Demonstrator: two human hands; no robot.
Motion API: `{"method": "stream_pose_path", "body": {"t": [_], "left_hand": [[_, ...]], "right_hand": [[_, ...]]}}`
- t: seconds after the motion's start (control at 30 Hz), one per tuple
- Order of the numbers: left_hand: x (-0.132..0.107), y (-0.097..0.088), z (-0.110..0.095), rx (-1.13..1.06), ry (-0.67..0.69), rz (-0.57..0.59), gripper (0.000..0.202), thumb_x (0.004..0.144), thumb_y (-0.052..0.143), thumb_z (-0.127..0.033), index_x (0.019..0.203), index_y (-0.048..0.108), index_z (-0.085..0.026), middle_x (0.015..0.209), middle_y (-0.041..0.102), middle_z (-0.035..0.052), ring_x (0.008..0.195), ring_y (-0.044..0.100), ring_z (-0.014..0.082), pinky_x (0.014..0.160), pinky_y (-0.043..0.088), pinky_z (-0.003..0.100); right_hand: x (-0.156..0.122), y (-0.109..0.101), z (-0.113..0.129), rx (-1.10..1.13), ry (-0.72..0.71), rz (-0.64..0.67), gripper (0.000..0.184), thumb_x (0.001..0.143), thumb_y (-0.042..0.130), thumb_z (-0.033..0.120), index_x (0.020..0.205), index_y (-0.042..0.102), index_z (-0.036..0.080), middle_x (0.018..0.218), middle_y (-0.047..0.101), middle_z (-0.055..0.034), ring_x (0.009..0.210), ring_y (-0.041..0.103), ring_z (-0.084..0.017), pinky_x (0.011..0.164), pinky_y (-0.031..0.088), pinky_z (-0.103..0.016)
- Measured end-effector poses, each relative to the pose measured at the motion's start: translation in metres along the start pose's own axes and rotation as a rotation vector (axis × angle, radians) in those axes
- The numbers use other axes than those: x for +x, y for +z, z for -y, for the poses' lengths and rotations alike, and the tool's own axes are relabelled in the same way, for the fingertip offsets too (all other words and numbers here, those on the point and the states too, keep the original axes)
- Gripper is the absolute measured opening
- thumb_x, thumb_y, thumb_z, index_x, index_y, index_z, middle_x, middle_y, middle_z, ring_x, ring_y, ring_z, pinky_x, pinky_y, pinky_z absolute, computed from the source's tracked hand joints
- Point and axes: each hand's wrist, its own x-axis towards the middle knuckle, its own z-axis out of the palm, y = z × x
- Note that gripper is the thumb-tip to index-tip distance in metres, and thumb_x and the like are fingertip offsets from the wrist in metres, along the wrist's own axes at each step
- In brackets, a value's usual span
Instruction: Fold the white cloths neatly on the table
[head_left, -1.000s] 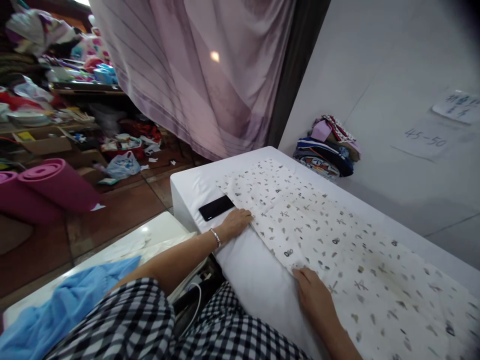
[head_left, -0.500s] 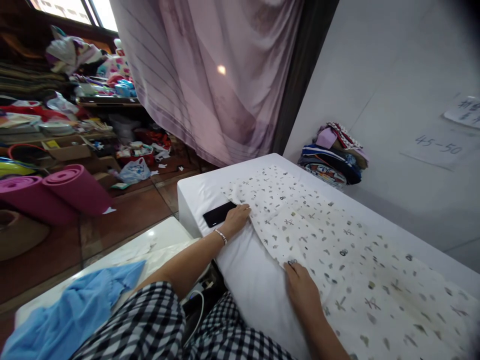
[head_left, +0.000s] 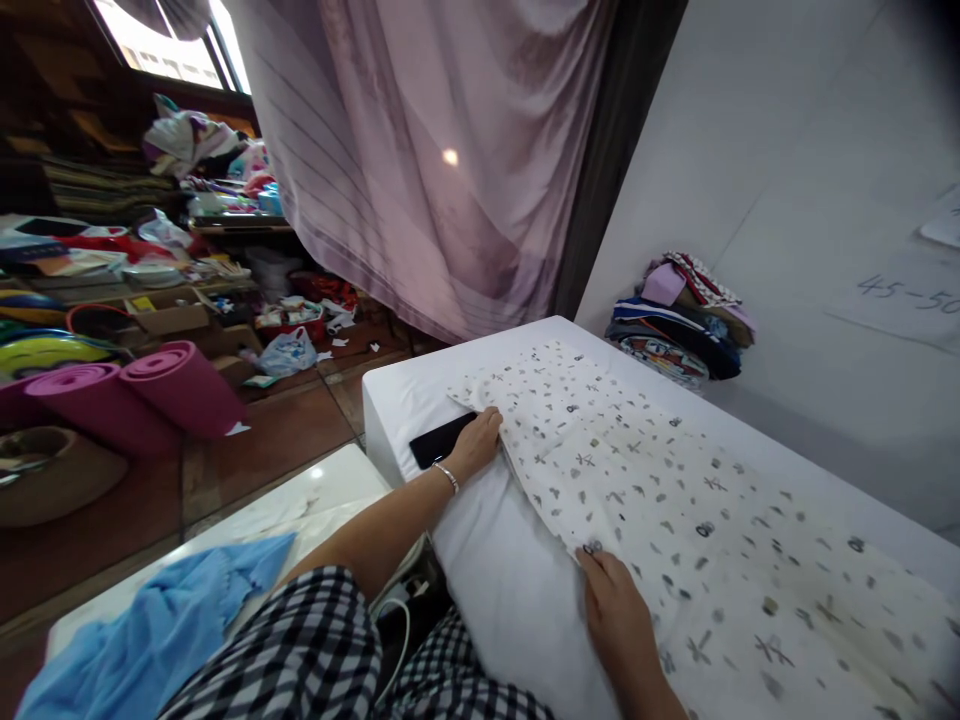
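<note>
A white cloth with small grey and olive prints lies spread over the white-covered table. My left hand is closed on the cloth's near edge, toward its far left part. Lower right, my right hand pinches the same edge between thumb and fingers. Between the two hands the edge runs in a slightly curved line. A black phone lies flat on the table beside my left hand, which partly covers it. The cloth's right end passes out of view.
Folded clothes are stacked by the wall at the back right. On the left, a blue cloth lies on a lower white surface. Rolled pink mats stand on the floor. A pink curtain hangs behind the table.
The view has turned slightly to the left and up. Both hands keep their grip on the cloth's edge, and the cloth has barely shifted.
</note>
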Motion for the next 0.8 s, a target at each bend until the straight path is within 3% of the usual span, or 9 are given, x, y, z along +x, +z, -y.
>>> {"method": "stream_pose_path", "body": {"t": [0.13,0.37,0.67,0.8], "left_hand": [[0.004,0.0,0.004,0.022,0.006,0.018,0.017,0.08,0.04,-0.005,0.09,0.05,-0.014,0.101,0.053,0.0128,0.084,0.055,0.0209,0.075,0.046,0.034],[0.01,0.001,0.009,0.062,0.077,0.086,0.017,0.079,0.043,-0.004,0.087,0.053,-0.015,0.094,0.056,0.0105,0.086,0.055,0.0214,0.076,0.044,0.034],[0.015,-0.021,0.029,0.049,0.128,0.152,0.016,0.078,0.046,-0.004,0.079,0.057,-0.015,0.083,0.059,0.0087,0.087,0.056,0.0209,0.081,0.042,0.035],[0.011,-0.021,0.031,-0.003,0.127,0.15,0.021,0.076,0.044,-0.002,0.084,0.057,-0.015,0.089,0.06,0.0078,0.088,0.056,0.0196,0.082,0.043,0.032]], "right_hand": [[0.001,-0.003,0.002,0.023,0.013,0.016,0.037,0.082,0.039,0.012,0.11,0.06,0.022,0.098,0.06,-0.0061,0.09,0.057,-0.017,0.079,0.049,-0.026],[0.002,-0.005,0.001,0.03,0.03,0.037,0.036,0.083,0.039,0.014,0.112,0.06,0.022,0.099,0.061,-0.007,0.093,0.058,-0.019,0.079,0.051,-0.029],[-0.001,-0.007,0.011,-0.026,0.015,0.097,0.043,0.08,0.034,0.007,0.11,0.061,0.023,0.1,0.062,-0.0067,0.093,0.058,-0.018,0.076,0.05,-0.025],[0.0,-0.004,0.011,-0.027,0.011,0.082,0.041,0.081,0.036,0.009,0.109,0.062,0.023,0.098,0.063,-0.0064,0.09,0.059,-0.018,0.075,0.05,-0.025]]}}
